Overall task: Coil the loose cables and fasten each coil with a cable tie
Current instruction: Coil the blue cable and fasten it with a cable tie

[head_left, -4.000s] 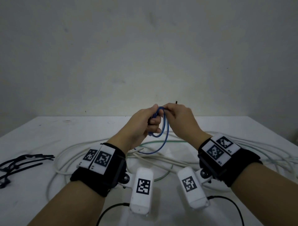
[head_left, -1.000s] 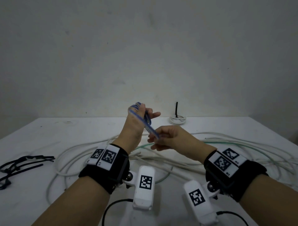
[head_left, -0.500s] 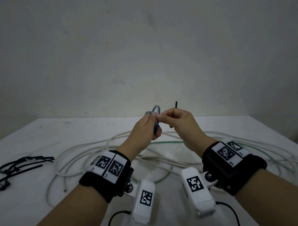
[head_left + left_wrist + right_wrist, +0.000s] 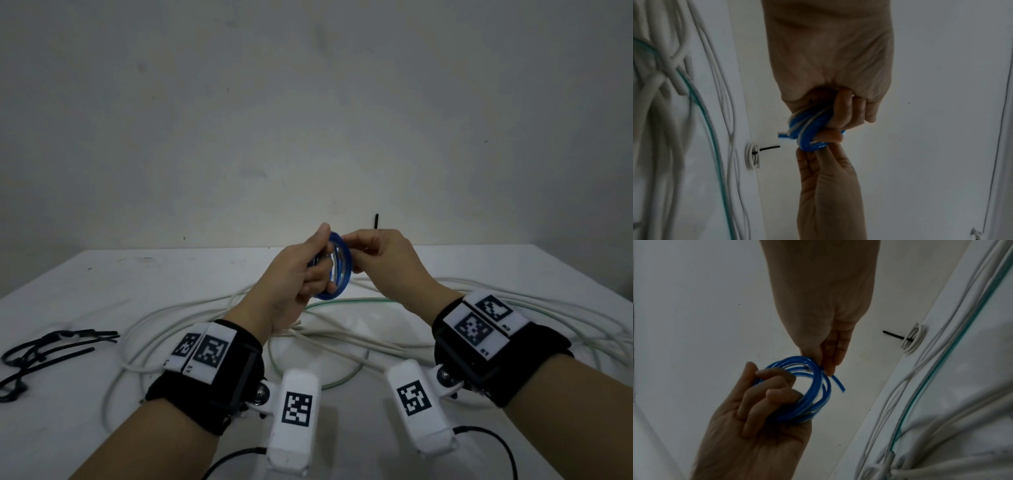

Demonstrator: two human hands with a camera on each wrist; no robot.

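Holding the blue cable coil (image 4: 337, 270) up above the middle of the table (image 4: 102, 284), the left hand (image 4: 294, 274) is curling its fingers (image 4: 777, 391) through the ring. It's standing on edge, and the right hand (image 4: 383, 260) is pinching its top while the loose end (image 4: 838, 384) is pointing toward the far edge.

Landmark: the table (image 4: 178, 277). Both hands (image 4: 294, 274) (image 4: 383, 260) are raised above its middle, clear of the surface, with open air between them and the wall behind. Directly beneath them loose white cables (image 4: 191, 315) sprawl across the middle and right of the table, a green one (image 4: 346, 303) among them. Black ties (image 4: 44, 346) lie at its left edge. A tied white coil (image 4: 912, 340) sits near the far edge. Bare surface shows between ties and cables, and along the far left.
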